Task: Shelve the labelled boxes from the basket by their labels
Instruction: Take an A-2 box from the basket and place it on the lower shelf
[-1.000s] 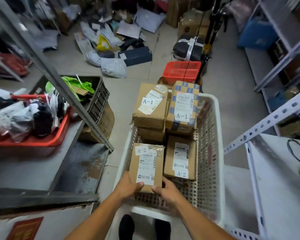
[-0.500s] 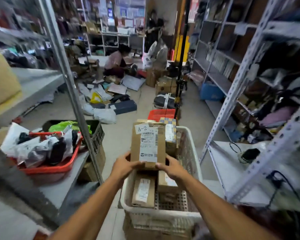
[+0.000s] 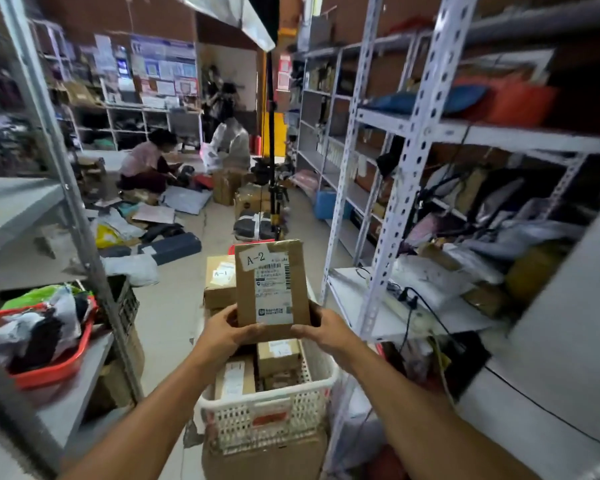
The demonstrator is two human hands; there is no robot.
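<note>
Your left hand point(image 3: 227, 332) and right hand point(image 3: 326, 332) are both closed on the lower corners of one cardboard box point(image 3: 272, 285), thumbs on the front face and the other fingers wrapped behind. You hold it upright with its face toward you, probably so the handwritten A-2 label point(image 3: 257, 260) and the printed shipping sticker under it can be read before you choose a shelf.

The box hangs in the air just above the white basket point(image 3: 271, 415), clear of what is in it. Other cardboard boxes remain there: two lie at the near end under your hands, and a box marked A-1 point(image 3: 219, 280) sits at the far end, partly hidden behind the one you hold. So the sorting looks early, with most boxes not yet shelved.

Metal shelving stands on both sides: the right rack point(image 3: 388, 220) is crowded with bags and cables, and the left rack point(image 3: 63, 188) has a red tub point(image 3: 54, 367) of clothing. No shelf marking matching A-2 is legible.
</note>
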